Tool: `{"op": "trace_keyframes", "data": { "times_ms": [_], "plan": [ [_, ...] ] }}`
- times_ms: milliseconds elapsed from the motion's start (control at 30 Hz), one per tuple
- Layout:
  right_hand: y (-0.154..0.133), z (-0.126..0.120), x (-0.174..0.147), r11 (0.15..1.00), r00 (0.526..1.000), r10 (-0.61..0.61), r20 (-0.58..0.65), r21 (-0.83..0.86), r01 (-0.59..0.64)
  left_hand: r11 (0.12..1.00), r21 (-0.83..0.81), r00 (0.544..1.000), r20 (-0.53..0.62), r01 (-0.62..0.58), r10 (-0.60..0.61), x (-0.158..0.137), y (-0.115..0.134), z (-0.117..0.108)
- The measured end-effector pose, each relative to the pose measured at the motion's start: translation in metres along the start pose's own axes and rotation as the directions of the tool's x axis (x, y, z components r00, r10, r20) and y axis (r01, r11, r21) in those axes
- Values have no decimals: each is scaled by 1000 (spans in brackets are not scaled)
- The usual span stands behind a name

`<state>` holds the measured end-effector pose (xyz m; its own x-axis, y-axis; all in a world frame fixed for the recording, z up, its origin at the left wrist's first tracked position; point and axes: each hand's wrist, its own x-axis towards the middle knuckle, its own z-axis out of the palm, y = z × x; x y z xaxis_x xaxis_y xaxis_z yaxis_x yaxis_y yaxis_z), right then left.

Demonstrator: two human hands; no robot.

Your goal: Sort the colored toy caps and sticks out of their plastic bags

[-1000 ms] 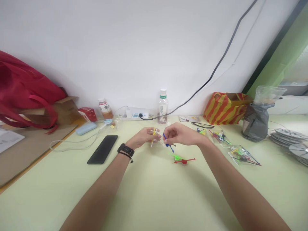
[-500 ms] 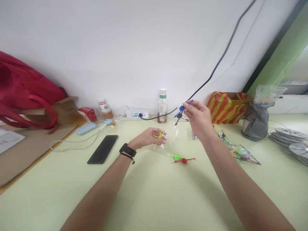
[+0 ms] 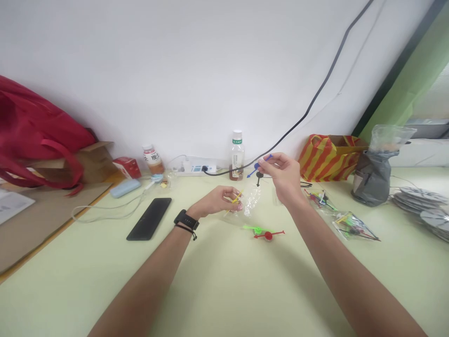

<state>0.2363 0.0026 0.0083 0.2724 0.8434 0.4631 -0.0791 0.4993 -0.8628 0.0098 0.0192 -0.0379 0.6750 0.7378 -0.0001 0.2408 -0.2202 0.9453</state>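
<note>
My right hand [image 3: 285, 178] is raised, its fingertips pinching a blue arrow spinner [image 3: 257, 166]. Just under the blue one hangs a black arrow spinner [image 3: 259, 176]; how it is held is hard to see. Lower and to the left, my left hand [image 3: 220, 198] is closed on a clear plastic bag [image 3: 250, 199], and a yellow arrow spinner [image 3: 236, 198] shows at its fingers, whether in the bag or beside it I cannot tell. On the table below the bag lie a green arrow spinner [image 3: 257, 230] and a red arrow spinner [image 3: 268, 236], side by side.
Bags of coloured spinners [image 3: 354, 227] lie right of my right forearm, near stacked discs [image 3: 419, 201] and a grey bag [image 3: 373, 178]. A bottle [image 3: 237, 157] and a power strip [image 3: 198, 167] stand along the wall. A black phone [image 3: 149, 219] lies left of my left wrist.
My right hand has moved left and slightly down, carrying the blue and black spinners closer to the bag. My left hand stays nearly in place with the bag.
</note>
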Motion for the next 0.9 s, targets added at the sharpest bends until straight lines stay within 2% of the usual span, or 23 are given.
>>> {"op": "trace_keyframes", "data": {
  "times_ms": [133,333,533,700,900],
  "plan": [
    [-5,4,-3,999,999,45,25,26,-46,999,35,999,-41,4,-2,2,-4,0],
    [-5,6,-4,996,997,64,31,54,-66,998,24,998,-28,52,-51,2,-5,-1],
    [-2,6,-5,995,994,75,84,59,-80,999,-17,998,-45,39,-39,3,-2,3],
    [-9,8,-7,999,995,-2,95,48,-3,999,-35,987,-158,-27,21,6,10,8],
    [-25,9,-10,991,989,-130,72,40,127,993,-21,935,-341,-115,101,8,28,12]
  ]
}}
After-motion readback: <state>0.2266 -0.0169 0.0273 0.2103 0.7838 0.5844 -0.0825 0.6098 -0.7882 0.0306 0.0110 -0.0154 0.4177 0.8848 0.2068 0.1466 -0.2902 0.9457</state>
